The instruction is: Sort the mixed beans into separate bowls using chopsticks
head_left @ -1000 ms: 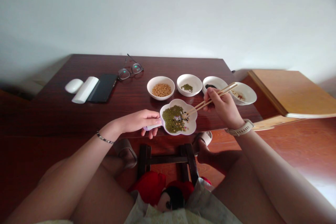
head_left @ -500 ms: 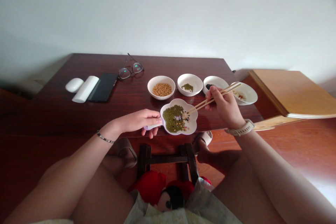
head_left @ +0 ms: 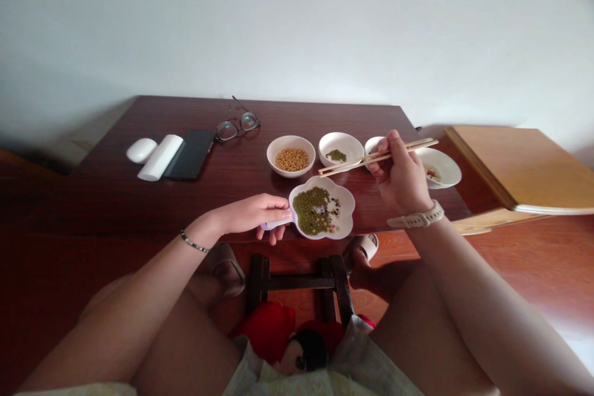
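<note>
White mouse point(head_left: 142, 150), roll and phone lie upper left. At centre my left hand point(head_left: 257, 213) pinches the flower dish point(head_left: 344, 221) handle; mostly green beans remain mixed there. Right of it, my right hand point(head_left: 401, 176) grips chopsticks point(head_left: 371, 159) level over the green-bean bowl point(head_left: 341, 147); sorting looks far from finished.

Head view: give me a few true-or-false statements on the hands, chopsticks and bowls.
1. The right hand holds chopsticks. True.
2. The chopstick tips rest in the flower-shaped dish. False: they are raised near the bowl of yellow beans.
3. The left hand grips the dish's handle. True.
4. The glasses lie right of the bowls. False: left, near the dark phone.
5. The dish holds mostly green beans. True.
</note>
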A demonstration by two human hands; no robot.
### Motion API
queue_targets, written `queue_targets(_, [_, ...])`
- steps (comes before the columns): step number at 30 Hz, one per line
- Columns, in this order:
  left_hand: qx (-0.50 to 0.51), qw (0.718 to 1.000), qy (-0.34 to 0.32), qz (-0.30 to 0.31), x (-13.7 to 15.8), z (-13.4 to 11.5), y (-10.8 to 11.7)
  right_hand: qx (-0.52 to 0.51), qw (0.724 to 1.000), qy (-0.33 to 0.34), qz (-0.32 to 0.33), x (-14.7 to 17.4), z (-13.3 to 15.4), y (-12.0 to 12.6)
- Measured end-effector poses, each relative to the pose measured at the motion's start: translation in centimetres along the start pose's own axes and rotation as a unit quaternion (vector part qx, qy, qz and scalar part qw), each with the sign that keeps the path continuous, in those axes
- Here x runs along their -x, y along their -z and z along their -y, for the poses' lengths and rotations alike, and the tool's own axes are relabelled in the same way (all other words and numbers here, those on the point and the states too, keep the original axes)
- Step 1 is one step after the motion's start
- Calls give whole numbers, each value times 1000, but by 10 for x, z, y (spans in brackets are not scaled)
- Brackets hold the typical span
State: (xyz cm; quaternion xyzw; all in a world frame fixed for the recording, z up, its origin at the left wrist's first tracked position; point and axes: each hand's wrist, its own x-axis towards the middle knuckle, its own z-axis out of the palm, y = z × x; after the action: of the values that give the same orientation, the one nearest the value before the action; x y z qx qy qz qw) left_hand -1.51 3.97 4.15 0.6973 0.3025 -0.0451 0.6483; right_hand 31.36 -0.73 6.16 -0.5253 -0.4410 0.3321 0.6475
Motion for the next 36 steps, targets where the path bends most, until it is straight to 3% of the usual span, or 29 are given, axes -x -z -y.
queue_targets(8, [-4,1000,-8,-5,0,2,-2,-25,998,38,-43,-17,-6,-19])
queue_targets(13, [-7,1000,-11,-4,1,1,-2,18,996,72,-56,-20,-8,-32])
queue_targets(19, [-8,1000,-15,-2,1,2,-2,-23,996,43,-68,-19,-7,-32])
queue_targets(28, [-6,1000,-13,-3,1,1,-2,-2,1000,22,8,-3,4,-15])
queue_targets(36, [0,1000,-8,-7,1,2,-2,116,989,13,88,11,17,8])
